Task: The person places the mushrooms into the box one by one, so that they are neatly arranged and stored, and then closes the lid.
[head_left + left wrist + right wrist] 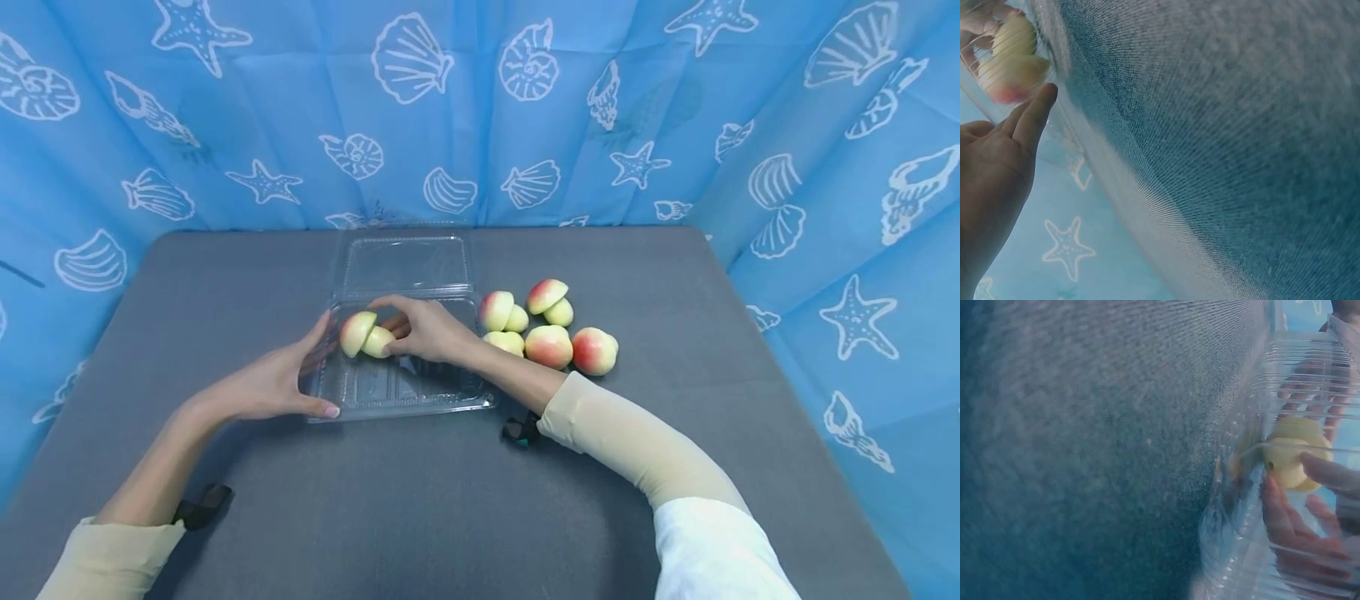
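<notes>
A clear plastic clamshell box (360, 392) lies on the table with its lid (408, 262) folded back, away from me. Inside the tray's left half is a yellow, red-tinged mushroom-shaped piece (355, 333). My right hand (431, 329) reaches in from the right and pinches its stem between thumb and fingers; the right wrist view shows this stem (1291, 453) through the clear wall. At the box's left side, my left hand (273, 379) spreads thumb and fingers along the edge, thumb near the front corner. Its straight fingers (1035, 115) reach along the wall in the left wrist view.
Right of the box sit several similar pieces, among them a tilted mushroom-shaped one (550, 300) and a rounder red-and-yellow one (595, 351). My right forearm passes in front of them. A blue curtain (480, 108) with shell prints borders the grey table (420, 508).
</notes>
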`<action>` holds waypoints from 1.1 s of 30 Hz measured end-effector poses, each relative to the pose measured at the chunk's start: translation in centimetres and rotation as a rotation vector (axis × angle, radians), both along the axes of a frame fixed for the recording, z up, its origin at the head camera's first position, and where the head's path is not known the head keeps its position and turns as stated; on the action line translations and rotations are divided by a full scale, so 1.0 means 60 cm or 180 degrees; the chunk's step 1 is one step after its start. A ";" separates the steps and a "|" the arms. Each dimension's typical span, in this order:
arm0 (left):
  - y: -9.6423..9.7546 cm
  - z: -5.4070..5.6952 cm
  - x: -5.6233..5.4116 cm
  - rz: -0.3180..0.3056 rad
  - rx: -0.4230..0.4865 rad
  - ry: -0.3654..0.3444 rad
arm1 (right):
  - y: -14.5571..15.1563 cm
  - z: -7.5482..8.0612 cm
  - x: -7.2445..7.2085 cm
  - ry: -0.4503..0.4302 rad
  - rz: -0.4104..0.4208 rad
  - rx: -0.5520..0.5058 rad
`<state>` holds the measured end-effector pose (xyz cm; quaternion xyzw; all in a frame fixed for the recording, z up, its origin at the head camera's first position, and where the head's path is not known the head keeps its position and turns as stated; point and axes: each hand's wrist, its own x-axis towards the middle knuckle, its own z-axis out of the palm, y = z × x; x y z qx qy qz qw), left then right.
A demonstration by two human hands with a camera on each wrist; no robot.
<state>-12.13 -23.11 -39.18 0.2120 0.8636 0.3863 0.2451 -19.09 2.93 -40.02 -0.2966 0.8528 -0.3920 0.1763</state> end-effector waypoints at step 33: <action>0.003 0.008 0.001 0.0023 -0.0052 0.0070 | 0.093 0.042 -0.001 -0.0293 0.0023 -0.0993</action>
